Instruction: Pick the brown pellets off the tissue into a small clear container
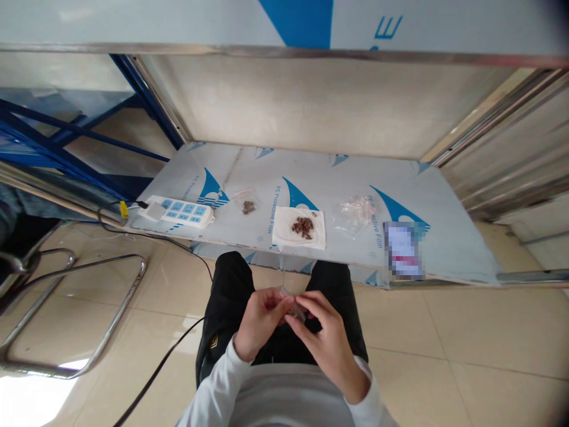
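Observation:
Above my lap, a small clear plastic bag (299, 312) is pinched between the fingers of my left hand (262, 320). On its other side, my right hand (323, 333) has its thumb and fingertips closed at the bag's edge. What the bag contains is too small to make out. In front of me on the shelf lies a white paper towel (281, 235) with a pile of small dark brown pieces (303, 228) on it. To its left is a clear zip bag (248, 205) with similar brown bits inside. Several flat clear bags (358, 210) with reddish edges lie to the right.
A white power strip (184, 213) with a plugged-in black cable sits at the left of the film-covered metal shelf (249, 172). A pixelated phone-like object (403, 250) lies at the right front edge. An upper shelf (178, 24) overhangs. A chair's metal frame (120, 314) stands left.

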Demonstrator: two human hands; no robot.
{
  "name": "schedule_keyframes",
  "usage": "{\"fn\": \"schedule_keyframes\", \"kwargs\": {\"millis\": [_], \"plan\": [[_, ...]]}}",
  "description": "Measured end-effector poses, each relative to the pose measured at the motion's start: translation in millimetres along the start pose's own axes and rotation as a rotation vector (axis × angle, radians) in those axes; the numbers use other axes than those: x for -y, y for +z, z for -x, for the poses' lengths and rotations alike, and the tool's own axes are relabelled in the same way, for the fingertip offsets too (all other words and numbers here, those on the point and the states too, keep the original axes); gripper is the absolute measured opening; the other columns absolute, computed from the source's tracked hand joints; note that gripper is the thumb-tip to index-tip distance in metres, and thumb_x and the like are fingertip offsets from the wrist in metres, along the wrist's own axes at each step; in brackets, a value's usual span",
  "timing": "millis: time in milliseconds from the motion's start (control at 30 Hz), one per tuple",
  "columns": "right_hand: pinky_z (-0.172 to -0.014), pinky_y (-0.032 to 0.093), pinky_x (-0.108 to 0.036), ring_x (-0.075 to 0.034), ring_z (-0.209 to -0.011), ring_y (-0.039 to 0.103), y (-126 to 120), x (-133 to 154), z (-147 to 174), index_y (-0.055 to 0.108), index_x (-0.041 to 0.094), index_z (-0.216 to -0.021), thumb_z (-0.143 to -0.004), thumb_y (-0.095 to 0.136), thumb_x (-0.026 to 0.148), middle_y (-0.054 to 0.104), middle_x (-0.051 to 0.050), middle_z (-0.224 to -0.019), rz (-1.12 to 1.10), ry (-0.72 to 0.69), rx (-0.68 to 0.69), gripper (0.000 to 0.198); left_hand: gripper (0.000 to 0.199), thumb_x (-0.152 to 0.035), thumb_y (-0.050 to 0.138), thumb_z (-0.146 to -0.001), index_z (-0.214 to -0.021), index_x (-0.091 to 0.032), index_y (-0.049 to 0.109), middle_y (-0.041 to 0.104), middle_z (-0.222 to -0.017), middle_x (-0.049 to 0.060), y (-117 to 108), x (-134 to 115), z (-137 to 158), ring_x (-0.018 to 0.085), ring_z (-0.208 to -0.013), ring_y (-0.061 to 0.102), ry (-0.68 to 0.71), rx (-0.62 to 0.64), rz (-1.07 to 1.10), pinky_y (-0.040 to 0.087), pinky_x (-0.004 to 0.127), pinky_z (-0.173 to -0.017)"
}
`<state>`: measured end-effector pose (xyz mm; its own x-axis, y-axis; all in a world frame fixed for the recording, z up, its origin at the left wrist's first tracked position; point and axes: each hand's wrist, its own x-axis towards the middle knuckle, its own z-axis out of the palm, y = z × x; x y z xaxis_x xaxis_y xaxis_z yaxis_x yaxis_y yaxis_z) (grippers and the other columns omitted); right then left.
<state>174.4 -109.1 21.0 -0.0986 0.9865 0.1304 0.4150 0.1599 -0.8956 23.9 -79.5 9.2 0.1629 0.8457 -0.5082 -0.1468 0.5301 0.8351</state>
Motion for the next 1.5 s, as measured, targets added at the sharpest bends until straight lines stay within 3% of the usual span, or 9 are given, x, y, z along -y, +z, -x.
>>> {"fn": "schedule_keyframes", "kwargs": {"millis": [367, 533, 667, 800, 967, 1067, 1233, 1400, 1500], "plan": [[-0.055, 0.047, -0.021, -0.016, -0.067, 0.067, -15, -3, -10, 0.077, 0.016, -0.082, -0.091, 0.057, 0.047, 0.074, -0.006, -0.074, -0.528, 0.42, 0.333, 0.038, 0.044, -0.05, 0.079, -0.069, -0.06, -0.012, 0.06, 0.057, -0.05, -0.002, 6, 2, 3, 0.004, -0.045, 0.047, 0.018, 0.131, 0.106, 0.038, 0.016, -0.047], [-0.053, 0.05, -0.022, -0.017, -0.056, 0.067, -6, 1, -8, 0.074, 0.016, -0.075, -0.091, 0.054, 0.041, 0.071, -0.006, -0.063, -0.186, 0.315, 0.136, 0.035, 0.042, -0.051, 0.078, -0.07, -0.064, -0.012, 0.062, 0.061, -0.054, 0.0, 11, 8, 5, 0.008, -0.049, 0.053, 0.085, -0.011, 0.01, 0.043, 0.019, -0.049], [-0.057, 0.055, -0.023, -0.019, -0.061, 0.072, 4, -2, -6, 0.074, 0.018, -0.091, -0.09, 0.055, 0.032, 0.076, -0.008, -0.073, 0.037, 0.169, -0.106, 0.024, 0.042, -0.051, 0.074, -0.074, -0.065, -0.012, 0.063, 0.061, -0.053, 0.001, 10, 11, 7, 0.008, -0.048, 0.053, 0.116, -0.113, -0.149, 0.04, 0.018, -0.047], [-0.065, 0.058, -0.022, -0.018, -0.071, 0.075, -5, -2, -8, 0.07, 0.02, -0.099, -0.091, 0.055, 0.031, 0.077, -0.006, -0.084, -0.111, 0.163, 0.021, 0.02, 0.043, -0.053, 0.073, -0.075, -0.065, -0.012, 0.062, 0.062, -0.055, 0.001, 8, 7, 7, 0.008, -0.048, 0.053, 0.101, -0.059, -0.098, 0.04, 0.018, -0.048], [-0.066, 0.058, -0.022, -0.018, -0.071, 0.074, -19, 1, -8, 0.069, 0.02, -0.082, -0.09, 0.059, 0.033, 0.076, -0.004, -0.077, -0.257, 0.258, 0.233, 0.019, 0.045, -0.056, 0.073, -0.072, -0.065, -0.013, 0.061, 0.061, -0.054, 0.001, 12, 5, 5, 0.007, -0.046, 0.051, 0.068, 0.037, -0.033, 0.039, 0.018, -0.046], [-0.062, 0.058, -0.022, -0.018, -0.066, 0.073, -17, -5, -4, 0.067, 0.019, -0.078, -0.089, 0.057, 0.033, 0.075, -0.004, -0.072, -0.196, 0.285, 0.168, 0.02, 0.038, -0.05, 0.07, -0.077, -0.069, -0.014, 0.064, 0.065, -0.058, 0.002, 12, 8, 6, 0.01, -0.051, 0.056, 0.092, 0.03, -0.18, 0.043, 0.019, -0.051], [-0.06, 0.056, -0.024, -0.017, -0.061, 0.071, -13, -18, -1, 0.065, 0.019, -0.086, -0.087, 0.057, 0.025, 0.072, -0.003, -0.071, 0.155, 0.168, -0.164, 0.009, 0.031, -0.044, 0.067, -0.078, -0.065, -0.016, 0.063, 0.067, -0.056, 0.003, 9, 7, 14, 0.013, -0.049, 0.06, 0.027, -0.075, -0.48, 0.042, 0.021, -0.049], [-0.068, 0.054, -0.025, -0.016, -0.072, 0.068, -18, -7, -6, 0.066, 0.022, -0.088, -0.088, 0.049, 0.011, 0.068, -0.003, -0.082, 0.21, -0.019, 0.052, 0.02, 0.034, -0.047, 0.064, -0.079, -0.061, -0.018, 0.06, 0.063, -0.054, 0.002, 17, -9, 21, 0.014, -0.049, 0.058, 0.07, -0.168, -0.468, 0.042, 0.022, -0.049], [-0.066, 0.055, -0.026, -0.017, -0.07, 0.067, -20, -3, -13, 0.07, 0.021, -0.086, -0.085, 0.054, 0.01, 0.068, -0.004, -0.079, 0.16, -0.03, 0.137, 0.02, 0.035, -0.047, 0.063, -0.081, -0.062, -0.018, 0.061, 0.061, -0.055, 0.001, 23, -15, 21, 0.013, -0.051, 0.054, 0.165, -0.105, -0.486, 0.038, 0.022, -0.049]]}}
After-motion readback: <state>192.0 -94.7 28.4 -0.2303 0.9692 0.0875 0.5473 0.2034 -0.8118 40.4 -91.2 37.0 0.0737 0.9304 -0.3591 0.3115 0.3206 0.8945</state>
